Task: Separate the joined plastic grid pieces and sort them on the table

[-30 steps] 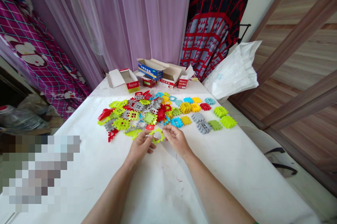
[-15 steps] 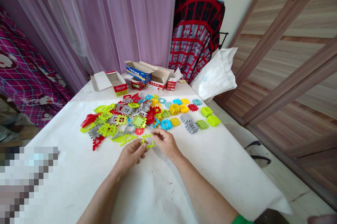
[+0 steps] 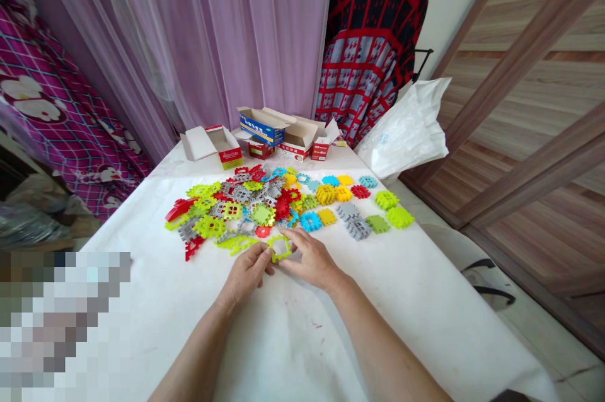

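Note:
Between my two hands, just above the table's white cover, is a lime-green square frame piece [image 3: 282, 257] with toothed edges and an open middle. My left hand [image 3: 249, 273] pinches its left side between thumb and fingers. Around the right side curls my right hand [image 3: 312, 258], its forefinger at the far edge and thumb at the near edge. Just beyond lies a mixed heap of toothed plastic pieces, among them a lime-green plate [image 3: 263, 215] and a grey window piece [image 3: 241, 192]. A small red piece [image 3: 263, 232] lies right behind the held frame.
Sorted stacks stand right of the heap: a yellow stack [image 3: 326, 194], a grey stack [image 3: 358, 227] and a lime-green stack [image 3: 400, 217]. Opened cardboard boxes, including a blue box [image 3: 261, 130], line the far edge. A white bag [image 3: 406, 131] stands at the right corner.
The lime-green frame has turned to show its square opening more fully. My right hand has shifted from a fingertip pinch to a wider grip on it. The camera view has swung slightly left.

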{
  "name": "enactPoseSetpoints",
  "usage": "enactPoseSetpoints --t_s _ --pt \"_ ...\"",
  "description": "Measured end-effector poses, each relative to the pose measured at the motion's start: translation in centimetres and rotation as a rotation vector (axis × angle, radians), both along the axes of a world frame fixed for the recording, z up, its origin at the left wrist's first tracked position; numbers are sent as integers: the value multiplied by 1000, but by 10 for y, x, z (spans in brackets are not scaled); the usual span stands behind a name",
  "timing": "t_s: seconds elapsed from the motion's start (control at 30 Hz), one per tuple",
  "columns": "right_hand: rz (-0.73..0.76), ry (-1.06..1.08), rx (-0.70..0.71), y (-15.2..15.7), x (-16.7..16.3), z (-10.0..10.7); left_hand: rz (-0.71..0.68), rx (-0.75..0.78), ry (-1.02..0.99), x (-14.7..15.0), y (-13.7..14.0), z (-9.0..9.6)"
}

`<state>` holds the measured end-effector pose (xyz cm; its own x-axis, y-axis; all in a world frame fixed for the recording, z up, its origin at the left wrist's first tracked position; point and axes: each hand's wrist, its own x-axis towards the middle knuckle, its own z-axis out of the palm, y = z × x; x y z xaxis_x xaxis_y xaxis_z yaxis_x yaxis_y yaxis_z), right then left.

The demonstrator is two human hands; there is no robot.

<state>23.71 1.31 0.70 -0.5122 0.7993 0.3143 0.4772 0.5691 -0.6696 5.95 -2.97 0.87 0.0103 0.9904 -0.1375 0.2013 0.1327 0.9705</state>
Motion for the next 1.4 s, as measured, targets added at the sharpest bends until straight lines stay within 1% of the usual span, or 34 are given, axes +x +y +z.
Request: enactPoseSetpoints --t_s 0.13,0.27,0.37,0.53,0.7,0.8,0.87,0.93,1.03,1.1,1.17,1.2,1.27,1.4 --pt "12 -88 42 -1 3 3 -8 6 79 0 -1 -1" --pt "7 -171 102 -2 4 5 -10 28 99 2 -1 0" --pt "-27 -190 144 -2 4 5 -14 33 96 3 -2 1" --pt "-78 -192 169 -3 5 7 -13 11 87 3 -2 3" --pt "-220 -186 152 -6 4 14 -19 21 60 3 -1 4" --pt "-332 -153 163 -7 11 16 -21 6 49 2 -1 3" --pt "-417 -117 202 -5 25 16 -22 0 62 1 -1 2" --pt "-540 -84 255 2 49 15 -19 -9 77 1 0 1" --pt "-833 -77 305 15 101 17 -27 -38 94 1 2 0" --pt "-1054 -109 293 25 139 18 -25 -47 97 2 2 1" --pt "-1205 -150 252 34 170 17 -19 -50 99 2 3 2" --pt "-1245 -169 234 38 183 16 -15 -52 102 2 3 2" --pt "-1275 -209 212 47 200 15 -8 -57 110 2 3 2" --pt "-1273 -310 174 67 215 17 8 -71 126 3 4 3"
